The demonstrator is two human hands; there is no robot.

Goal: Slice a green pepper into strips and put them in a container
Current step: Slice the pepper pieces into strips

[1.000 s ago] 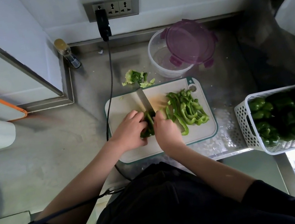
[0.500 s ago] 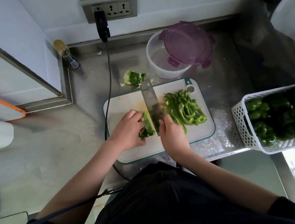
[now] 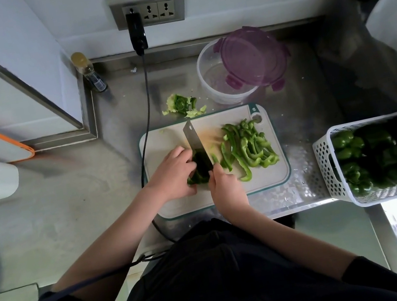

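Dark green pepper piece (image 3: 199,170) sits mid-board on the pale cutting board (image 3: 164,140), pinned under the left hand (image 3: 173,174). Fingers curled down over it, tips tucked back; likely to keep them off the blade while holding the piece steady.

Right hand (image 3: 226,189) wrapped tight round the handle of the knife (image 3: 196,145); the handle itself is hidden inside the fist. Blade runs away from the person, its flat side just beside the left knuckles, edge down on the pepper. Reads as mid-slice, with the uncut part small.

Cut strips (image 3: 247,148) heaped on the right half of the board, just beside the blade's off side. Seems pushed there to keep the cutting spot free, and they lie on the side nearer the tub.

Clear round container (image 3: 209,82) stands beyond the board's far edge, near it, on the steel counter (image 3: 70,212). Nothing green visible inside. Its purple lid (image 3: 251,57) rests tilted across the rim, covering the right part and leaving the left open. No strips moved over yet, so that half of the job looks untouched.

Core and scraps (image 3: 181,104) on the counter past the board, left of the container.

White perforated basket (image 3: 327,167) off to the right, well apart from the board, full of whole green peppers (image 3: 379,158).
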